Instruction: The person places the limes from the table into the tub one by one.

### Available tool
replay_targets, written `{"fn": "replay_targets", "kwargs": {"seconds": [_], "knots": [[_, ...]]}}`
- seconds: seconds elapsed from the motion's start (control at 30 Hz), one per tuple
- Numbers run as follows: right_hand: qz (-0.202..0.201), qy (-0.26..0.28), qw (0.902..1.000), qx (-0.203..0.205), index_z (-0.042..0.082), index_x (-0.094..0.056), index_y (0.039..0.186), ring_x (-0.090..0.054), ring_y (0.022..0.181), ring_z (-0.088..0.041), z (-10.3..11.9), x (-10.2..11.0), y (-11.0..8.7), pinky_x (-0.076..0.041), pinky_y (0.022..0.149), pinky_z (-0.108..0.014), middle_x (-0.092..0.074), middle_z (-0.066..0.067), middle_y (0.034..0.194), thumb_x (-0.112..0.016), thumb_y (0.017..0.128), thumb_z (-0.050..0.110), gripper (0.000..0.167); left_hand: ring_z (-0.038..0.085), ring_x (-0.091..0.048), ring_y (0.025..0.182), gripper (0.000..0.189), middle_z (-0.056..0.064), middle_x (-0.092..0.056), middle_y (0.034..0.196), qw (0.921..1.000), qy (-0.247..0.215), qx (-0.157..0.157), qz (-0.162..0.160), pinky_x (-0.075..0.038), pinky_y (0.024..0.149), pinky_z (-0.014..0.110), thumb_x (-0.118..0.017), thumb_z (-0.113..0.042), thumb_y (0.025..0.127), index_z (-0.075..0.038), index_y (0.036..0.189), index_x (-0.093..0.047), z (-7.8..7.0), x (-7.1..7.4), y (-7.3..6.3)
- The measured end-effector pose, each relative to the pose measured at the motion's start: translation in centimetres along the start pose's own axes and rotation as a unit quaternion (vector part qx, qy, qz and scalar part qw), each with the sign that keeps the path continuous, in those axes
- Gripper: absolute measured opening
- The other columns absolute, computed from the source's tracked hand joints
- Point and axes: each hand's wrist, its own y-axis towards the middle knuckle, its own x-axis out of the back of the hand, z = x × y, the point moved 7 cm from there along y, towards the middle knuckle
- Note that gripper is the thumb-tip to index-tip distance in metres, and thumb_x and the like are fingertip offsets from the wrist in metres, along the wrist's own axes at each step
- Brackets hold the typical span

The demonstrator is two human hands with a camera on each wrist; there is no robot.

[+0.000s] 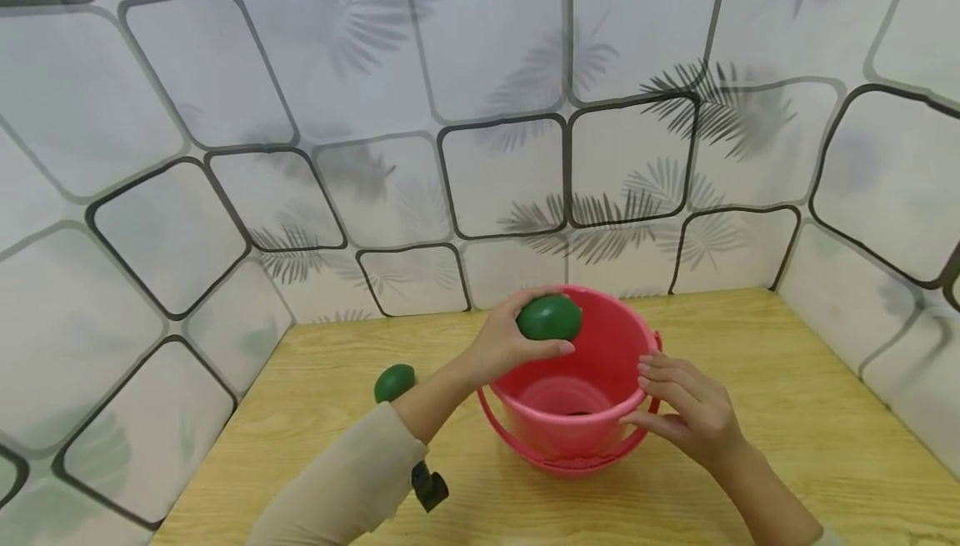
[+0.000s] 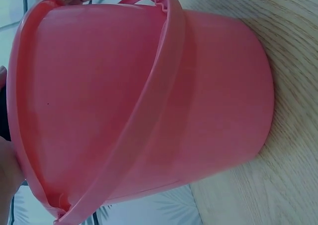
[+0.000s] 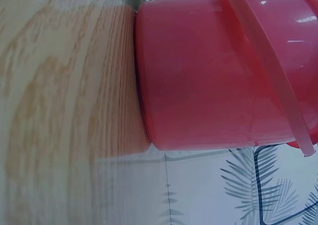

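Sleeve cloth in beige (image 1: 345, 475) enters at the lower left of the head view, a small black device (image 1: 429, 486) beside its cuff. Beneath spreads a bench of pale yellow, streaky wood grain (image 1: 825, 413); in the right wrist view it takes a reddish tint beside the round pink-red plastic bucket (image 1: 562, 438), which stands upright on it, right of centre, its strap handle (image 1: 498, 429) hanging across the front. At the bucket's right rim the right hand (image 1: 693, 413) rests, its grip spread, thumb apart from straight fingers. Left of the bucket lies a small dark-green oval (image 1: 393, 383). Over the bucket's mouth, the left hand's (image 1: 498, 344) grip is curled around a larger glossy green oval (image 1: 551, 318). Farther back, pale walls (image 1: 502, 179) patterned with black and grey rounded frames and grey palm leaves meet the bench's edges.
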Motion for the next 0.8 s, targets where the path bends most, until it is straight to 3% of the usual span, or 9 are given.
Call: {"fn": "replay_targets", "kwargs": {"seconds": [0.37,0.5,0.67,0.8], "knots": [[0.005,-0.005,1.0,0.002,-0.009,-0.067,0.069,-0.065,0.067,-0.03,-0.18,-0.09,-0.1,-0.048,0.091,-0.024,-0.066,-0.021,0.067,-0.072,0.079,0.037,0.047,0.019,-0.055,0.109,0.072,-0.001,-0.05,0.133,0.9997,-0.006,-0.014,0.017,-0.052,0.084,0.03,-0.081,-0.011,0.074,-0.019,0.138,-0.048,0.1,-0.28,0.23],[0.002,-0.001,1.0,0.001,-0.009,-0.066,0.069,-0.065,0.068,-0.029,-0.12,-0.07,-0.01,-0.048,0.091,-0.024,-0.066,-0.021,0.067,-0.072,0.078,0.036,0.047,0.021,-0.053,0.117,0.075,0.001,-0.051,0.136,0.9982,-0.027,-0.041,0.035,-0.049,0.092,0.031,-0.081,-0.009,0.074,-0.014,0.14,-0.044,-0.15,-0.39,0.19],[0.0,0.0,1.0,0.0,-0.01,-0.067,0.07,-0.065,0.069,-0.029,-0.11,-0.08,0.11,-0.049,0.09,-0.024,-0.066,-0.021,0.067,-0.072,0.078,0.036,0.047,0.021,-0.042,0.133,0.081,0.008,-0.048,0.141,0.9917,-0.077,-0.076,0.07,-0.037,0.107,0.03,-0.079,-0.025,0.076,-0.004,0.143,-0.038,-0.47,-0.45,0.04],[0.0,0.001,1.0,-0.001,-0.009,-0.067,0.07,-0.066,0.07,-0.028,-0.13,-0.11,0.12,-0.049,0.09,-0.023,-0.066,-0.021,0.067,-0.072,0.078,0.036,0.047,0.025,-0.041,0.134,0.084,0.011,-0.047,0.142,0.9895,-0.089,-0.082,0.079,-0.038,0.105,0.027,-0.078,-0.036,0.075,-0.005,0.142,-0.039,-0.63,-0.44,-0.05]]}}
